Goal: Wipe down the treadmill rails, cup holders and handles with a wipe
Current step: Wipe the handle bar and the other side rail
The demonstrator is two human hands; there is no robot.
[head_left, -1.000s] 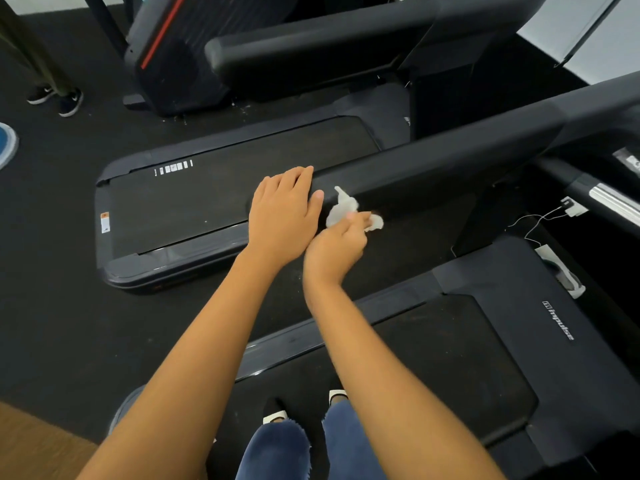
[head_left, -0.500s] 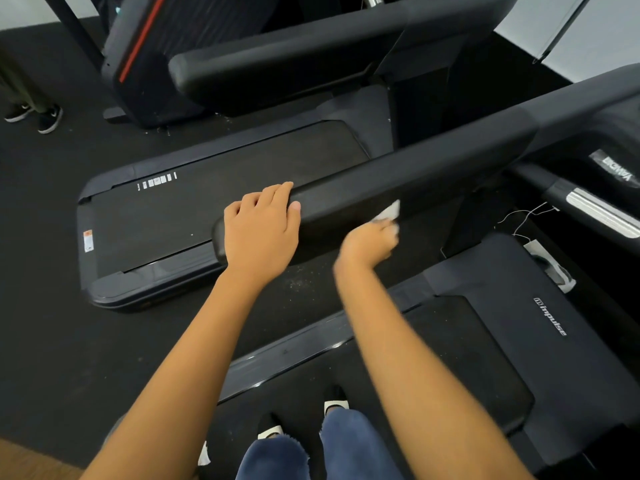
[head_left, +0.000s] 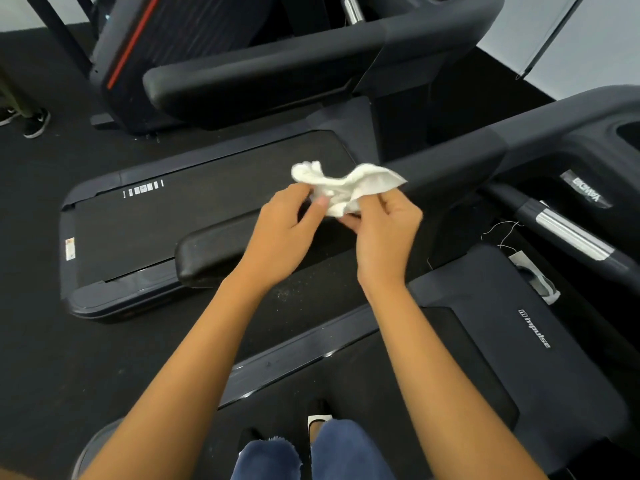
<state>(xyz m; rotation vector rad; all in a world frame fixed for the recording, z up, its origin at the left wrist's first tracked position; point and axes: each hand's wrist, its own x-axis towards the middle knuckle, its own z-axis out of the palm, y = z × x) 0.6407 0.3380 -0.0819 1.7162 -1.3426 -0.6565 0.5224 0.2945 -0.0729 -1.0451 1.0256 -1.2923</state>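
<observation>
White and crumpled, the thin paper wipe (head_left: 349,188) is held in the air between both hands, lifted clear of the machine and not pressed on it. The left hand (head_left: 277,233) pinches its left lobe between thumb and fingers. The right hand (head_left: 384,233) pinches the other side, so neither is free (probably refolding to find a fresh face).

Just below and beyond them runs the black padded treadmill handrail (head_left: 460,164). Its long axis slants from a rounded end at lower left up and right toward the console. The left hand is nearer that rounded end; the right hand is nearer the upper stretch, the dark cup holder recess (head_left: 628,135) and the black handle with a silver band (head_left: 568,235).

A stroke along the rail has open room on its outer side, where only the flat black belt of the neighbouring treadmill (head_left: 194,209) lies lower down. The inner side is tighter, crowded by the console housing.
</observation>
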